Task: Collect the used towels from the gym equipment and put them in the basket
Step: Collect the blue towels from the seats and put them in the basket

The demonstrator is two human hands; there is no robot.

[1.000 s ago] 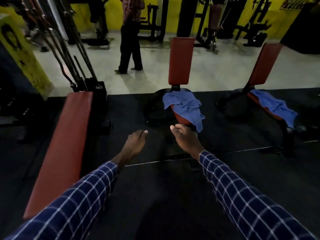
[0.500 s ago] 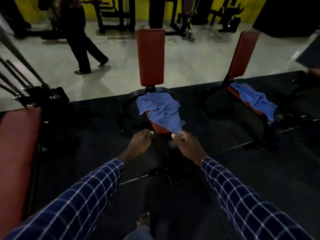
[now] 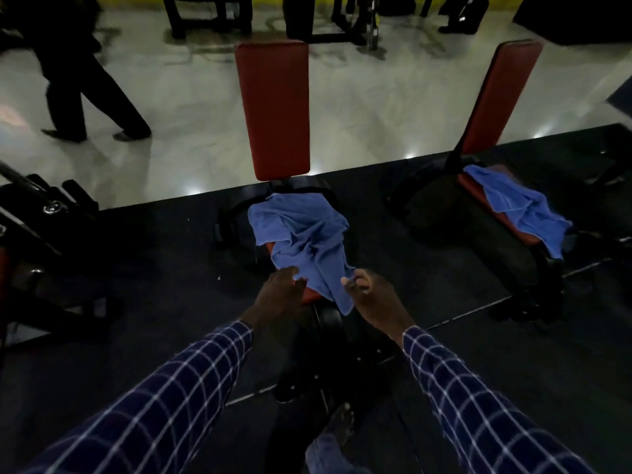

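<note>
**Towels, blue: two counted, one under my hands**

Towels: two, soft blue cloth, both rumpled. The near towel [image 3: 301, 234] lies draped over the red seat of the middle bench [image 3: 273, 107], with one corner hanging off the front. The second towel [image 3: 523, 206] lies across the seat of the right bench [image 3: 502, 94], well apart from the first.

Benches: two, red padded, with flat rectangular upright backs on black frames.

Hands: two, in blue checked sleeves. My right hand [image 3: 372, 302] pinches the near towel's hanging corner between thumb and fingers. My left hand [image 3: 278, 295] is loose, fingertips touching the cloth's front edge.

Flooring: black mat [image 3: 136, 268] underfoot, pale glossy floor [image 3: 376, 114] beyond.

Passer-by [image 3: 75, 80]: one, dark clothes, upper left.

Change from half a second back: my left hand hung short of the cloth, my right was only at its tip, and the passer-by stood nearer centre.
</note>
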